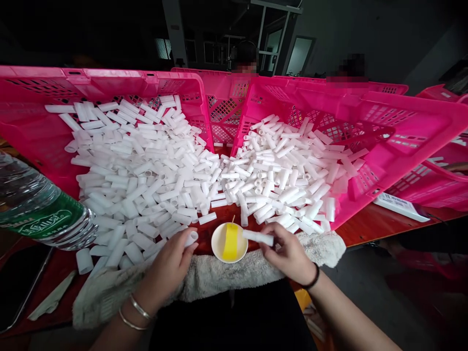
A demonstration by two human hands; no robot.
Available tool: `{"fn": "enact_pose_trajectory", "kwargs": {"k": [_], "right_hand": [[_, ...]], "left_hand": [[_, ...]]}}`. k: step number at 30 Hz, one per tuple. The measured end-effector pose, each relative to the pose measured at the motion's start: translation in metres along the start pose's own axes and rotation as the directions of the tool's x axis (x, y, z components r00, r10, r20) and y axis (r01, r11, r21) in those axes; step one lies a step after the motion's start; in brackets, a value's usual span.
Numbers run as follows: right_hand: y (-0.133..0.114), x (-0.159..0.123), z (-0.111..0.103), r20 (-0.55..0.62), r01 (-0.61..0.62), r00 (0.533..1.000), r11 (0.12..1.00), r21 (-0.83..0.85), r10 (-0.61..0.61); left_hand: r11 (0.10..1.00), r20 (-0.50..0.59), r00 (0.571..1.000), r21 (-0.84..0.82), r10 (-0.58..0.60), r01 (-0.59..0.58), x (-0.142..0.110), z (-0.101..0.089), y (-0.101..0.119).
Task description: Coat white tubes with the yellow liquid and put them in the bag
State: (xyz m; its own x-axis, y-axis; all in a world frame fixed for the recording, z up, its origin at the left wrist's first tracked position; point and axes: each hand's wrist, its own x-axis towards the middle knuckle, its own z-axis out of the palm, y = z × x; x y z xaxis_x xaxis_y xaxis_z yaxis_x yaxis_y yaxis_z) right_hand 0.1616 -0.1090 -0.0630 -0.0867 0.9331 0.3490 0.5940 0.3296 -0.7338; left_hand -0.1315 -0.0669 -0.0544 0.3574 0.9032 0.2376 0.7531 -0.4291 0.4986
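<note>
My left hand (pixel 174 258) is closed around a short white plastic tube (pixel 191 238), its open end facing up and right. Between the thumb and fingers of my right hand (pixel 287 251) is another white tube (pixel 258 237), lying nearly level and pointing left. Its left end reaches the rim of a small white bowl (pixel 216 243) that sits between my hands. Inside the bowl is a yellow strip (pixel 230 242), with a thin stick poking up at the back. Just beyond my hands spreads a big heap of loose white tubes (pixel 146 170).
Pink plastic crates (pixel 365 131) lie tipped behind the heap. A water bottle (pixel 47 204) and a dark phone (pixel 22 280) are at the left. A rolled towel (pixel 219 278) runs along the table's front edge. A white box (pixel 400 207) lies at right. People sit beyond the crates.
</note>
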Motion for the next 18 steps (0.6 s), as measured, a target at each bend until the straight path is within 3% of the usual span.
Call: {"fn": "enact_pose_trajectory", "kwargs": {"k": [2,5,8,10,12,16,18], "right_hand": [[0.0,0.007,0.022,0.041,0.043,0.998,0.997,0.064,-0.046],[0.011,0.02,0.045,0.004,0.152,0.988,0.988,-0.031,-0.152],[0.02,0.025,0.051,0.033,0.261,0.965,0.955,-0.14,-0.259],[0.02,0.024,0.049,0.06,0.295,0.955,0.948,-0.123,-0.29],[0.017,0.022,0.045,0.091,0.277,0.959,0.958,-0.074,-0.27],[0.008,0.021,0.039,0.117,0.058,0.991,0.998,-0.009,-0.057],[0.006,0.021,0.038,0.135,0.023,0.991,1.0,-0.009,-0.022]], "left_hand": [[0.998,0.038,0.999,-0.059,0.029,-0.026,-0.003,0.007,0.007],[0.993,0.088,0.996,-0.12,0.032,-0.021,-0.005,0.017,0.017],[0.985,0.106,0.991,-0.157,0.087,-0.069,-0.004,0.024,0.02],[0.983,0.121,0.987,-0.163,0.107,-0.087,-0.002,0.029,0.019],[0.982,0.141,0.983,-0.167,0.115,-0.091,0.001,0.034,0.017],[0.98,0.175,0.976,-0.175,0.127,-0.096,0.007,0.04,0.018],[0.981,0.192,0.975,-0.181,0.111,-0.076,0.009,0.04,0.02]]}}
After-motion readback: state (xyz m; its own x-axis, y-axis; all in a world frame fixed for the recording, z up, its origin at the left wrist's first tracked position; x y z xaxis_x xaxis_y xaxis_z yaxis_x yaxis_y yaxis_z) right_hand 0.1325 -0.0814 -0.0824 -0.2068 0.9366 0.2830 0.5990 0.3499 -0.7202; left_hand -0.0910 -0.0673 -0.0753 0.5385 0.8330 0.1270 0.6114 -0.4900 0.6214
